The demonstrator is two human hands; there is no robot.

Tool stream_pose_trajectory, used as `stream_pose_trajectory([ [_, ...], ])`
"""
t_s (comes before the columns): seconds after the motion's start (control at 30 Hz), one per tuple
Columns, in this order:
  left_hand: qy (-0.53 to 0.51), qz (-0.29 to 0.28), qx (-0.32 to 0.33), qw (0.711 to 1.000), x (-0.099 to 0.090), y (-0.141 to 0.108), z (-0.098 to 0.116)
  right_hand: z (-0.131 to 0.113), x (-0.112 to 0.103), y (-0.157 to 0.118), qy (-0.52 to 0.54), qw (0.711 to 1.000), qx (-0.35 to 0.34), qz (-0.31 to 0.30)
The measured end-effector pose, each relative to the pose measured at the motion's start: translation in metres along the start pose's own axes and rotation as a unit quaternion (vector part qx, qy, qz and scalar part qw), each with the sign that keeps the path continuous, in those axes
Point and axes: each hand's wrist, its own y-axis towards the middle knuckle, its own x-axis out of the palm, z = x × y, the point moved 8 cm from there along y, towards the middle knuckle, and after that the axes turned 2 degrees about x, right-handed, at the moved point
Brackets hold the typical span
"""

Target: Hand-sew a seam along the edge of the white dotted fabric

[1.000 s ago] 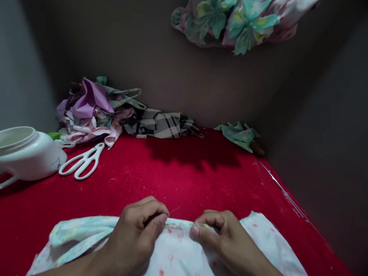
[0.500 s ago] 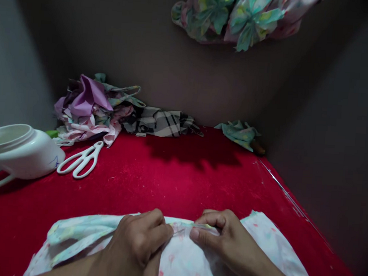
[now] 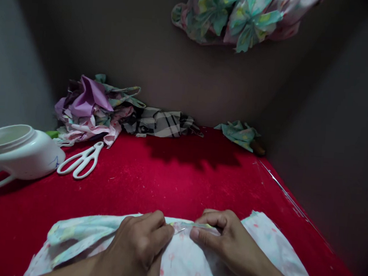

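The person's left hand (image 3: 135,244) and right hand (image 3: 229,238) are both closed in narrow pinches on a folded edge of a pale floral cloth (image 3: 183,260), which lies on the near part of a red felt table (image 3: 180,184), the hands just apart with what may be a thin needle (image 3: 179,230) between them, too small to be sure. Farther off, white scissors (image 3: 81,160) lie shut beside a white plastic jug (image 3: 19,154) and a heap of fabric scraps (image 3: 85,110), with a plaid cloth bundle (image 3: 160,123) and a teal fabric scrap (image 3: 239,135) along the back edge.
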Motion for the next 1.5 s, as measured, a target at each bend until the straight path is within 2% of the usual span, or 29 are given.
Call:
stream_pose_trajectory([
  [0.27,-0.012,-0.007,-0.013,1.0,0.002,0.003,0.0,-0.001,-0.002,-0.002,-0.005,1.0,-0.015,0.015],
  [0.63,-0.161,-0.082,-0.068,0.981,-0.001,0.015,-0.006,-0.002,-0.002,-0.001,0.024,1.0,-0.008,0.004],
  [0.9,-0.25,-0.081,-0.096,0.96,0.002,0.017,-0.012,-0.004,-0.005,-0.002,0.02,0.999,-0.021,0.03],
  [1.0,-0.269,-0.072,-0.104,0.955,0.002,0.017,-0.013,-0.002,-0.003,-0.002,0.017,1.0,-0.012,0.019],
  [1.5,-0.321,-0.048,-0.118,0.938,0.003,0.019,-0.017,0.003,-0.005,0.0,-0.022,0.999,-0.025,0.023],
])
